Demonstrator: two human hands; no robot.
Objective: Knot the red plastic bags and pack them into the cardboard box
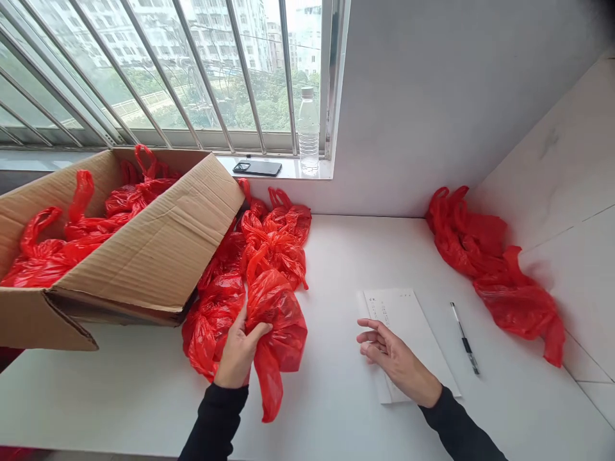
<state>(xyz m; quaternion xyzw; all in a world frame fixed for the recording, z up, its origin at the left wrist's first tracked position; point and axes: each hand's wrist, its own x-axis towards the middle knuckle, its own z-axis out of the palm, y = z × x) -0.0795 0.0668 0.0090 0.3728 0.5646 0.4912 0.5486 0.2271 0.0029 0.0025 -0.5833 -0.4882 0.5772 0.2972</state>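
We see a window [192,70] with metal bars [288,77]; through it, pale multi-storey buildings [211,32] and green trees [269,105]. On the sill [290,168], a dark phone [262,168] lies flat, camera lenses up, and just beside it a clear plastic bottle [308,131] stands upright. To the right, we find a plain wall [413,96] meeting a tiled one.

Left hand [239,351] gripping; right hand [393,358] apart, loosely curled.
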